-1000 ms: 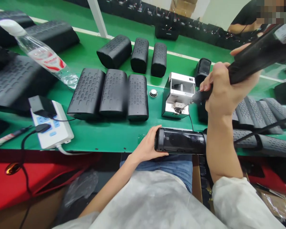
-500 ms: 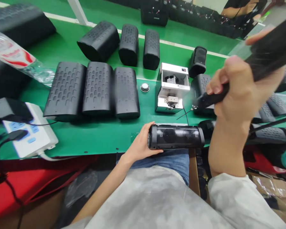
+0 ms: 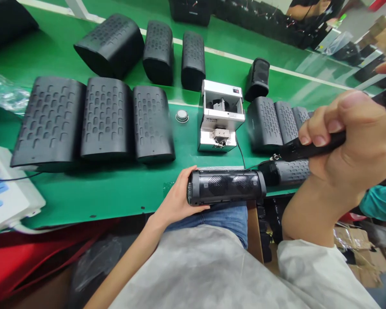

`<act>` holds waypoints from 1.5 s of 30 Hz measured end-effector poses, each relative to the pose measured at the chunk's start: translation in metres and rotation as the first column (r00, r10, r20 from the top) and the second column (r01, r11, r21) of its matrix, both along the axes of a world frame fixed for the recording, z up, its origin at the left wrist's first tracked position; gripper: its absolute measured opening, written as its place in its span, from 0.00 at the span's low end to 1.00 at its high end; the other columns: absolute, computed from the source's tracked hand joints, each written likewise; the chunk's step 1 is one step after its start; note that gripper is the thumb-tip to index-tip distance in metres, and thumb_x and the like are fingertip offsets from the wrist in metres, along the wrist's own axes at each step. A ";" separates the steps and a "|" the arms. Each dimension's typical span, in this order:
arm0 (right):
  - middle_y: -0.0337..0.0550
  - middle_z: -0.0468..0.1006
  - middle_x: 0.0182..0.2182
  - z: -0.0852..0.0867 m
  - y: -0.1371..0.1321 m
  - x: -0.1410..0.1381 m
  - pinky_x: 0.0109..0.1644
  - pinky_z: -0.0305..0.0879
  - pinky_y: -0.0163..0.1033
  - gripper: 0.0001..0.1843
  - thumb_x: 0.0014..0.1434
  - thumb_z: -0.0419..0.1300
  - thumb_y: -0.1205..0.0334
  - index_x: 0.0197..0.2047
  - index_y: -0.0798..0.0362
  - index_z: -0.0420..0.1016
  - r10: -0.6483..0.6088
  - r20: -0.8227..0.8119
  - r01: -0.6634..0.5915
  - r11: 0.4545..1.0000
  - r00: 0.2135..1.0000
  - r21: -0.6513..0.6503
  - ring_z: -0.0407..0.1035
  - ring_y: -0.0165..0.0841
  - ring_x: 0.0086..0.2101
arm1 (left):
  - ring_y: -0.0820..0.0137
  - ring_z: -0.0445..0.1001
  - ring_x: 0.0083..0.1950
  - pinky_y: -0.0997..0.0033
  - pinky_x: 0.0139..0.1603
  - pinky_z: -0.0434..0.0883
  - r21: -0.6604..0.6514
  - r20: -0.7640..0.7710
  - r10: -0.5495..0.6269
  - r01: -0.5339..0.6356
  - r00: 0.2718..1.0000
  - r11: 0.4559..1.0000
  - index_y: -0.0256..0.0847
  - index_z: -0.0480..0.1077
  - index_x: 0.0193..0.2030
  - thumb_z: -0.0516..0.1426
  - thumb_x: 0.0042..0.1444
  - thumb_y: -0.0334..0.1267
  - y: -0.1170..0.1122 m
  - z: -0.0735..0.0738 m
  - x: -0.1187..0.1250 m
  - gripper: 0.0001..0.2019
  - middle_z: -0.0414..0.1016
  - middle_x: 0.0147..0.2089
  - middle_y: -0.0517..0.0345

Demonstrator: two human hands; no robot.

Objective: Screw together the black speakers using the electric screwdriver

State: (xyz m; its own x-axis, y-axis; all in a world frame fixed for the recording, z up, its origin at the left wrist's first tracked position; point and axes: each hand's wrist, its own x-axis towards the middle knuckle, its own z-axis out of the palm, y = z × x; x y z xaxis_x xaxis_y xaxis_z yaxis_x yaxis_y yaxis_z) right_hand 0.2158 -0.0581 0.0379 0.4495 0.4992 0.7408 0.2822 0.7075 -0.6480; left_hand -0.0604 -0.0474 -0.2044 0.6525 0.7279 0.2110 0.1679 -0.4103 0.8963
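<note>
The left hand [image 3: 176, 193] holds a cylindrical speaker body [image 3: 225, 187] horizontally at the near edge of the green workbench [image 3: 90, 193], above the person's jeans [image 3: 209, 219]. Its thumb lies along the far side of the body, and its fingers [image 3: 199, 207] curl around the near side, close together, at the body's left end. The speaker body's grille is exposed, with two round driver recesses visible.

The right hand [image 3: 350, 141] is raised to the right of the speaker body. Its fingers [image 3: 318, 140] are curled and pressed together around the barrel of a black electric screwdriver [image 3: 312, 146]. The screwdriver points left, and its tip sits just right of and farther than the speaker body's right end, not touching it.

A textured cylindrical speaker unit [image 3: 291, 172] lies just beside the held body, to the right. Farther from the person stands a silver-and-white screw feeder [image 3: 220, 116], with a round metal part [image 3: 182, 116] to its left. Black perforated speaker shells [image 3: 106, 118] stand in rows left of the feeder, and more [image 3: 263, 124] stand to its right. A white power strip [image 3: 3, 189] lies at the left edge of the bench.
</note>
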 end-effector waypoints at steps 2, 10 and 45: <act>0.31 0.59 0.23 0.001 -0.005 0.001 0.22 0.52 0.40 0.18 0.57 0.64 0.70 0.48 0.45 0.86 -0.023 0.011 0.024 0.998 1.000 -0.066 0.55 0.27 0.20 | 0.48 0.69 0.80 0.42 0.86 0.69 0.003 -0.008 -0.002 0.002 1.000 1.000 0.56 0.48 0.85 0.77 0.61 0.60 0.000 0.001 0.000 0.57 0.61 0.80 0.45; 0.28 0.69 0.24 -0.032 -0.004 0.016 0.21 0.60 0.36 0.18 0.65 0.65 0.76 0.55 0.49 0.78 0.118 0.054 -0.113 0.989 0.991 -0.097 0.59 0.25 0.19 | 0.51 0.69 0.79 0.44 0.87 0.68 -0.009 -0.015 -0.002 0.002 1.000 1.000 0.58 0.48 0.85 0.76 0.62 0.62 0.001 0.002 -0.002 0.55 0.62 0.80 0.47; 0.30 0.66 0.23 -0.009 0.049 -0.024 0.19 0.56 0.39 0.13 0.67 0.71 0.75 0.49 0.48 0.80 0.205 0.071 -0.217 0.933 0.976 0.288 0.63 0.29 0.17 | 0.47 0.68 0.80 0.41 0.86 0.70 0.022 0.024 0.008 -0.008 1.000 1.000 0.55 0.48 0.84 0.83 0.55 0.50 -0.003 -0.005 0.002 0.62 0.61 0.80 0.44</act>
